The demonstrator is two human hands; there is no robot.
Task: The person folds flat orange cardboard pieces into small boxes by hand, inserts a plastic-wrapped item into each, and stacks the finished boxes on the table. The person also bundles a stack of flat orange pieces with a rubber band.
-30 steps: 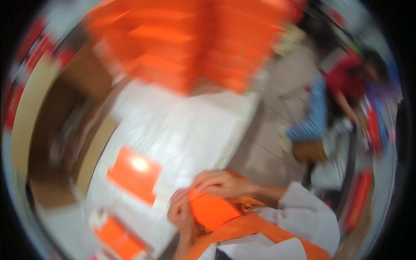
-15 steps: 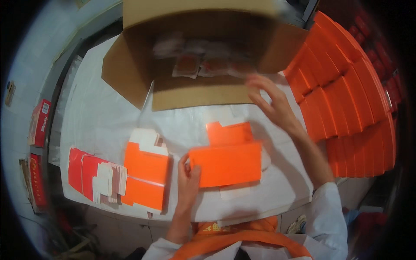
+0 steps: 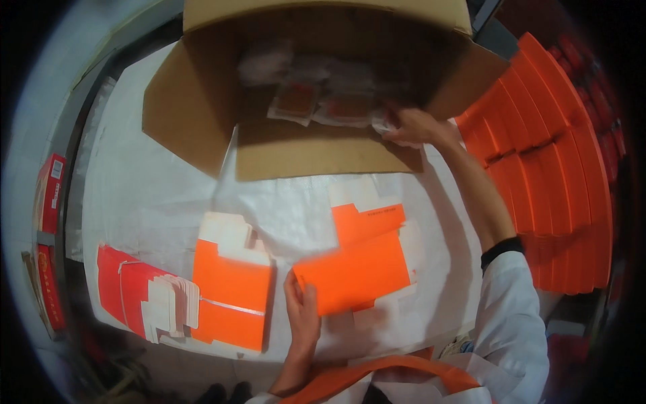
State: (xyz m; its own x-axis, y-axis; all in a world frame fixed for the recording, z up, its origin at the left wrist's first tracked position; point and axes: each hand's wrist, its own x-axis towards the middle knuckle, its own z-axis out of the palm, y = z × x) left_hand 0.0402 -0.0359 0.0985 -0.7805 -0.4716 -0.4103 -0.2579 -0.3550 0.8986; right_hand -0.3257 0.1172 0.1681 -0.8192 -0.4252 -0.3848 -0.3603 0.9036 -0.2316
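Note:
My left hand (image 3: 303, 313) is closed on the left end of a bright orange carton (image 3: 360, 273), thumb near its front face. The carton lies tilted over flat orange-and-white carton blanks (image 3: 369, 219) on the table. Reaching to the front right of an opened cardboard box (image 3: 330, 158), my right hand (image 3: 412, 128) has its fingers closed on a clear-wrapped packet (image 3: 383, 123), partly hidden by the fingers. More wrapped packets with brownish contents (image 3: 296, 99) sit inside the box, left of that hand; the box's back is dark.
A banded bundle of orange-and-white carton blanks (image 3: 232, 289) lies left of my left hand, with a banded red-and-white bundle (image 3: 124, 286) beyond it. Rows of orange cartons (image 3: 538, 168) stand along the right. White sheeting (image 3: 168, 195) covers the table.
My right hand has moved into the cardboard box and closed on a packet at the front right. The carton in my left hand has tilted, its right end higher.

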